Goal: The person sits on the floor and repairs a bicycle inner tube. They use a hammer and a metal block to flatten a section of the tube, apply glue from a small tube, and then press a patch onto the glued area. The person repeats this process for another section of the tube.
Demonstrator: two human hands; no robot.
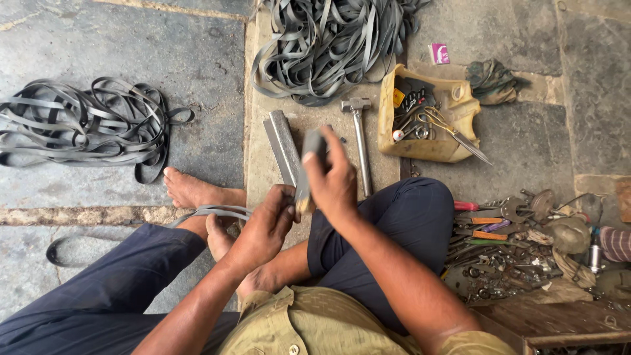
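Fingers (328,150) of both hands clamp a grey strip (307,164), hiding its lower end.

Soft, even daylight, no glare. Faint shadows under my knees. My right hand (334,179) slightly motion-blurred; the hammer (359,141) beside it sharp.

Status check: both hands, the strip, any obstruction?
Right hand gripping a flat grey tool. Left hand pinching a grey rubber strip looped over the foot. Steel hammer and metal bar lie just ahead.
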